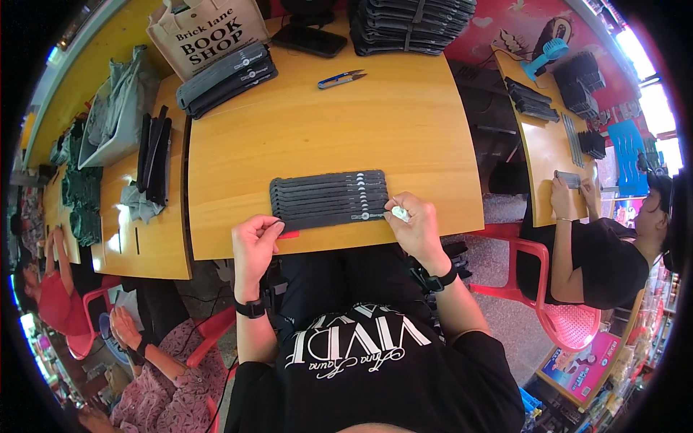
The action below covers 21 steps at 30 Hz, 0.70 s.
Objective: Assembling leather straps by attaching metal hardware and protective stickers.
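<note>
A row of dark grey fabric strips (325, 200), overlapping with white print near the right end, lies close to the table's near edge. My left hand (256, 244) is closed at the near left corner of the front strip, thumb and fingers pinched there. A small red piece (289, 234) shows beside the left fingertips. At the strips' right end, my right hand (416, 225) is closed around a small white and green object (400, 213), its kind unclear. The right fingertips come up against the strips' near right corner.
Thread snips (339, 79) with blue handles lie farther back on the wooden table (325, 137). Behind are bundled grey strips (227, 78), a cloth bag (209, 32), a phone (309, 41) and a tall tied stack (411, 25). People sit at both sides, one working at the right table (538, 159).
</note>
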### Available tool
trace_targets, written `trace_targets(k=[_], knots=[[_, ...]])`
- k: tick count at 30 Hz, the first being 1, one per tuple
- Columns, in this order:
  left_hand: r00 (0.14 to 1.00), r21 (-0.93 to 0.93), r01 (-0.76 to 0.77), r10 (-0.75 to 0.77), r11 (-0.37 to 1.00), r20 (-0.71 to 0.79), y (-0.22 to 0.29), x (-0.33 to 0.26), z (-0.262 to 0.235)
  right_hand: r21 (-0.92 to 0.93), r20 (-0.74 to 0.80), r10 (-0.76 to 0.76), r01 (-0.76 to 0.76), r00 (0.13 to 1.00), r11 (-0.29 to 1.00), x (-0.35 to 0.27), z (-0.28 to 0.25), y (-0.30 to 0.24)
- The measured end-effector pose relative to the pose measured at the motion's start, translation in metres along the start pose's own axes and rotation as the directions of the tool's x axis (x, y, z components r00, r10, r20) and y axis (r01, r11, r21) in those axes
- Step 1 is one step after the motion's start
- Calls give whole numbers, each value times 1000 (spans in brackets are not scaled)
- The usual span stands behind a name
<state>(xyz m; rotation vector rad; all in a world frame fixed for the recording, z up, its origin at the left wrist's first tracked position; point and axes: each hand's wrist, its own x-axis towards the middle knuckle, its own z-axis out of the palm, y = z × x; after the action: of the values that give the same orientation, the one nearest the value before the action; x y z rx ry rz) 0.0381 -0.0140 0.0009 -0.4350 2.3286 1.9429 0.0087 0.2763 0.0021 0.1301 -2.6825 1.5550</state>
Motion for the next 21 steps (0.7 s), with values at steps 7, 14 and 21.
trace_targets(k=[7,14,21], knots=[[1000,22,2,-1,1000,-21,3,-2,-3,27,8,-5,4,1000,1000,2,4,-3],[999,72,-19,22,997,-41,5,-5,3,21,-3,-31,31,1000,999,1,1,-2],[966,226,-218,242,949,-86,0,-4,2,17,0,-27,27,1000,1000,0,2,-4]])
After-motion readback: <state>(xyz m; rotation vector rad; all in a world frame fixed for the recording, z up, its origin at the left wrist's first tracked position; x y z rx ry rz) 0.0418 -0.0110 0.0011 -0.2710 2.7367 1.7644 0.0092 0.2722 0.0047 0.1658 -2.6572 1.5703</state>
